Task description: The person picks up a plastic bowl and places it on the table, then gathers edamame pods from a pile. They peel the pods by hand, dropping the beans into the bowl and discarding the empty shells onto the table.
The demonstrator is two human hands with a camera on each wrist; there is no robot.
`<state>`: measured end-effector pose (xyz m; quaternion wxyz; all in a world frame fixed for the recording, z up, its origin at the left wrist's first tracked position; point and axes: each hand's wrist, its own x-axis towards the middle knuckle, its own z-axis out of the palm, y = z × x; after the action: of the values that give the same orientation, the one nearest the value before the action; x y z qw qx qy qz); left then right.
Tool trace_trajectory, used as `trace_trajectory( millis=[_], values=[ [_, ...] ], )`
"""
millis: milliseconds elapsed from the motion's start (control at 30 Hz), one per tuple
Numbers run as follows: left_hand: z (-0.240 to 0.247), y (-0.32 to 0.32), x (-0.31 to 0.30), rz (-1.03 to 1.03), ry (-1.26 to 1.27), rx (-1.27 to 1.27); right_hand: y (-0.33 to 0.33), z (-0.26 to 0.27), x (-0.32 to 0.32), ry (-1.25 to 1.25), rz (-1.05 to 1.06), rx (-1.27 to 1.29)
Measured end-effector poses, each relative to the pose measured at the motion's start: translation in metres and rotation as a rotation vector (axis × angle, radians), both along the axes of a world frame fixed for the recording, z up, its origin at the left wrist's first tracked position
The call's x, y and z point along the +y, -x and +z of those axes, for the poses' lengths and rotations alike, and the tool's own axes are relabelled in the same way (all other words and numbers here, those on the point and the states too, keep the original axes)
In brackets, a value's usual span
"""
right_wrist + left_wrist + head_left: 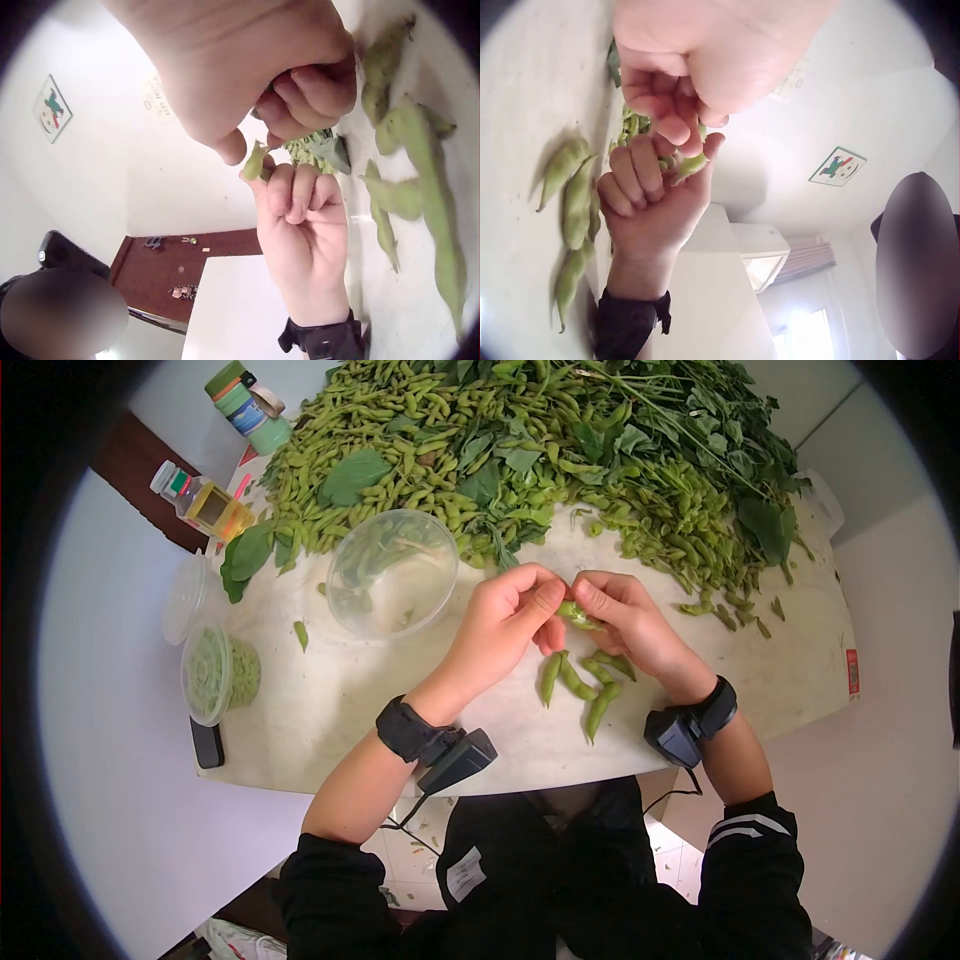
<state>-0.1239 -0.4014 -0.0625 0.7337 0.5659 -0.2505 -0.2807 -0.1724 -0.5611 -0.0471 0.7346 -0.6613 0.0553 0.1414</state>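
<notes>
Both hands meet over the table, fingertips close together around a green pod [578, 615]. The left hand [515, 615] pinches the pod's left end with thumb and forefinger; the right hand [632, 620] grips its other end. In the left wrist view, the pod [691, 166] shows between the right hand [656, 202] and the left hand [720, 60]. In the right wrist view the left hand [300, 232] has curled fingers beside the pod [256, 161], under the right hand [255, 67]. Several loose pods [602, 710] lie just below the hands.
An open clear bowl [345, 595] stands left of the hands. A tub of shelled beans [243, 672], a phone [207, 745], an oil bottle [215, 508] and a green bottle [250, 415] line the left side. A large heap of pods [430, 460] with leaves covers the back.
</notes>
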Motion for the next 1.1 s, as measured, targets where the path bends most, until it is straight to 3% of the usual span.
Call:
trace_trajectory(
  millis=[67,233,367,533,633,833,1100],
  values=[
    [-0.001,0.0,0.0,-0.001,0.012,0.019,0.001,0.0,0.0,0.083,0.007,-0.01],
    [-0.005,-0.002,-0.001,0.076,-0.005,0.0,0.002,-0.005,-0.005,-0.112,0.17,-0.041],
    [-0.005,-0.001,-0.002,0.114,-0.025,0.01,0.003,0.001,0.0,-0.073,0.177,-0.109],
    [-0.003,0.0,-0.004,0.209,0.004,-0.033,0.0,-0.006,-0.001,0.188,-0.087,-0.231],
    [-0.002,0.001,-0.003,0.196,-0.03,-0.069,0.0,-0.004,-0.001,0.293,-0.122,-0.288],
    [-0.002,0.003,-0.004,0.219,-0.083,-0.172,-0.001,-0.011,-0.001,0.556,-0.149,-0.54],
    [-0.01,0.003,-0.004,0.252,-0.143,-0.314,0.002,-0.008,0.0,0.689,-0.025,-0.566]
  ],
)
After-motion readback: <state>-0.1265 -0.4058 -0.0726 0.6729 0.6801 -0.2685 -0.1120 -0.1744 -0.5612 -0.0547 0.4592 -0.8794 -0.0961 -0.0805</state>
